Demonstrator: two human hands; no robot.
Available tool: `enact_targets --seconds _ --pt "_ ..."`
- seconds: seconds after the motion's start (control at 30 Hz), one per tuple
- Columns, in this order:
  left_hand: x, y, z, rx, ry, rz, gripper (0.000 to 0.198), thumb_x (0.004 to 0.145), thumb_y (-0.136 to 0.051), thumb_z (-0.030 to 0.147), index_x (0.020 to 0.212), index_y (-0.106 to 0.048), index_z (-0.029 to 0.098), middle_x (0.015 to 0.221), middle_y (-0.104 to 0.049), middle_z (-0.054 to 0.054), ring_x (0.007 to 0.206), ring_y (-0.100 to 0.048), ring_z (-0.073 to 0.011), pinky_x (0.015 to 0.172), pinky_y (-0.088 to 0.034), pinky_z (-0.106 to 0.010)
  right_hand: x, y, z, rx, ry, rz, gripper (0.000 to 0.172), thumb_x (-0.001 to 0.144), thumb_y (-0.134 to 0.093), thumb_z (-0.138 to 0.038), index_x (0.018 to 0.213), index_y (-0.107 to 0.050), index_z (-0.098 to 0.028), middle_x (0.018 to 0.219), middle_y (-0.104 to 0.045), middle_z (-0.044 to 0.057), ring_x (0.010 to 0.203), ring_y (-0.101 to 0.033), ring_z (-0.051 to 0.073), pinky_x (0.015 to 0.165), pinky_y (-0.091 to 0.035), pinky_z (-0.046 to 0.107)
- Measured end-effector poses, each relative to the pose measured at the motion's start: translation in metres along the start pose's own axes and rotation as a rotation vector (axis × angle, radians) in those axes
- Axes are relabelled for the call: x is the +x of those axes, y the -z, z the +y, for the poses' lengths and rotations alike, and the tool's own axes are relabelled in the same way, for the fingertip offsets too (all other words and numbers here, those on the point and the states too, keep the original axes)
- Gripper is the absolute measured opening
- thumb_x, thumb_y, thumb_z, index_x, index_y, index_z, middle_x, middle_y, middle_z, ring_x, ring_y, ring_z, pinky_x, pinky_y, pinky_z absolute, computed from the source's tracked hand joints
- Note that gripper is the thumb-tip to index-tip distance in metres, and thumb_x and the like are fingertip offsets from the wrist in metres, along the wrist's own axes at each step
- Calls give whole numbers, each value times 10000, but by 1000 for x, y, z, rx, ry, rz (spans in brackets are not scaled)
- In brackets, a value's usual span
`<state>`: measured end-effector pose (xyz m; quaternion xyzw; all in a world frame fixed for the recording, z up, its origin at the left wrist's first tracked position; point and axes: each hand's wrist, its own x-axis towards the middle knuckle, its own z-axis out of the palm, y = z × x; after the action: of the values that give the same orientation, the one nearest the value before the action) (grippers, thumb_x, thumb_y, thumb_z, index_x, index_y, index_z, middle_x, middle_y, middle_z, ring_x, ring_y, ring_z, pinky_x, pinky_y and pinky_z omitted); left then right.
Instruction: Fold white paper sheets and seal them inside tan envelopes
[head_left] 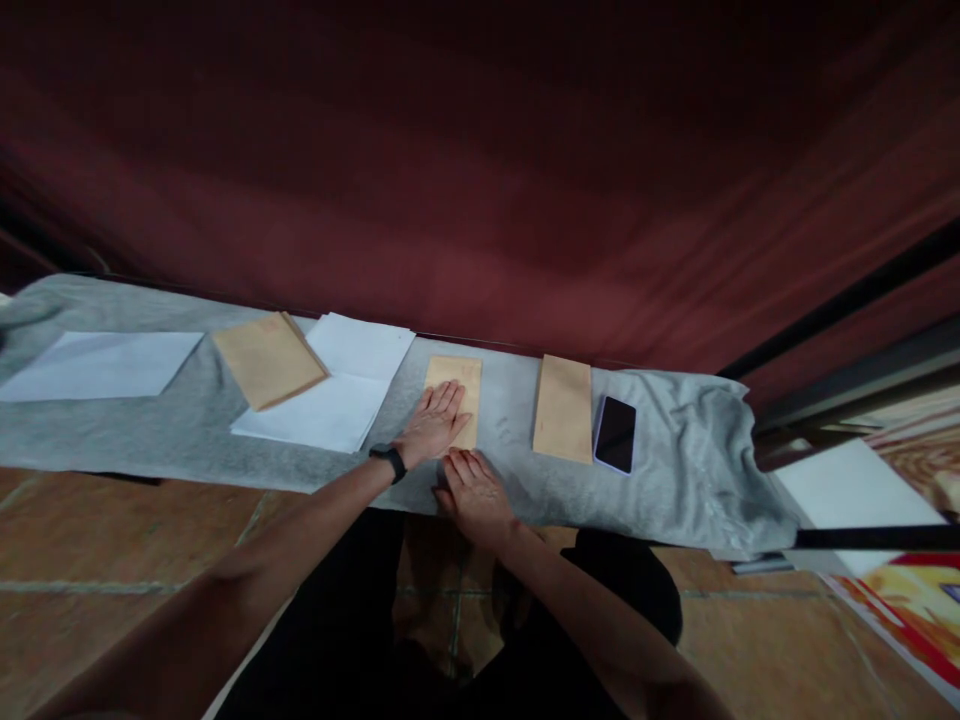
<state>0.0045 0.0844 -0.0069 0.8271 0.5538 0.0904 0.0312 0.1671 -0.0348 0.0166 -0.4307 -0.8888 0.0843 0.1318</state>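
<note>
A brown paper envelope (456, 372) lies on the grey cloth in front of me, its long side pointing away from me. My left hand (435, 420), with a dark band at the wrist, rests flat across it, fingers stretched out and covering its middle. At the envelope's near end is my right hand (476, 497), fingertips touching the lower edge and thumb apart from the fingers. Neither hand grips anything that I can see. The near end of the envelope is partly hidden under both hands.
Right of my hands are another brown envelope stack (562, 410) and a phone (616, 435). To the left, brown envelopes (270, 360) overlap white sheets (330, 400), with more white paper (105, 365) beyond. The narrow grey-covered surface (510, 480) backs onto dark red fabric (465, 200).
</note>
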Motion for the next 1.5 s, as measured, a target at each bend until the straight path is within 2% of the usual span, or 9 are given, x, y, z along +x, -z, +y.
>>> enact_targets --seconds 0.33,0.47,0.6,0.77,0.9,1.07,1.2,1.4,1.5 --pt "60 -3 -9 -15 67 -24 706 1024 -241 574 1623 -278 203 1686 -275 -122 1579 -158 -350 1243 -94 -647 6 6 1 36 22 23 562 1018 -561 -385 1499 -443 -119 1469 -548 151 1359 -482 272 1201 -388 425" --pt "70 -3 -11 -46 80 -17 709 1020 -256 582 1617 -299 202 1677 -296 -120 1574 -179 -353 1244 -74 -648 7 9 0 29 28 11 559 1025 -545 -384 1504 -433 -119 1466 -539 150 1354 -478 276 1201 -384 431" --pt "67 -2 -12 -47 33 -29 682 1029 -255 544 1616 -300 199 1670 -322 -101 1574 -201 -307 1266 -94 -578 7 9 0 40 34 8 572 1015 -567 -375 1500 -432 -105 1457 -541 155 1356 -472 278 1212 -369 429" --pt "44 0 -8 -29 -74 -30 647 1042 -238 490 1610 -312 190 1668 -334 -84 1572 -221 -254 1280 -134 -491 6 7 1 37 31 6 557 1015 -564 -377 1494 -446 -117 1442 -561 154 1352 -482 277 1197 -387 435" --pt "18 1 -1 -29 -135 -36 600 1052 -235 461 1600 -342 239 1671 -335 -33 1578 -199 -245 1281 -133 -486 5 3 2 10 36 21 535 1035 -525 -390 1480 -471 -97 1458 -555 170 1358 -477 288 1189 -391 444" --pt "-14 4 0 -59 -139 -91 570 1064 -224 434 1595 -347 265 1666 -343 -6 1582 -182 -227 1281 -142 -492 7 0 2 0 30 -7 473 1022 -559 -391 1396 -560 -103 1389 -607 141 1306 -508 285 1184 -403 430" --pt "-46 7 -2 -91 -68 -77 571 1064 -237 418 1593 -349 237 1664 -349 -32 1573 -218 -227 1275 -191 -486 8 1 3 20 32 12 455 1014 -578 -372 1384 -567 -107 1382 -606 136 1304 -505 276 1188 -402 417" --pt "-101 0 11 -153 183 169 546 1021 -382 365 1494 -473 108 1604 -427 -184 1493 -397 -299 1226 -334 -477 7 3 4 55 35 54 442 1012 -580 -326 1413 -536 -146 1368 -615 127 1301 -517 258 1168 -420 415" --pt "-110 1 18 -211 275 230 521 976 -456 293 1459 -498 103 1558 -484 -195 1436 -471 -310 1191 -392 -475 8 3 4 49 30 62 406 1010 -581 -306 1384 -561 -150 1345 -627 126 1283 -531 259 1137 -445 410"
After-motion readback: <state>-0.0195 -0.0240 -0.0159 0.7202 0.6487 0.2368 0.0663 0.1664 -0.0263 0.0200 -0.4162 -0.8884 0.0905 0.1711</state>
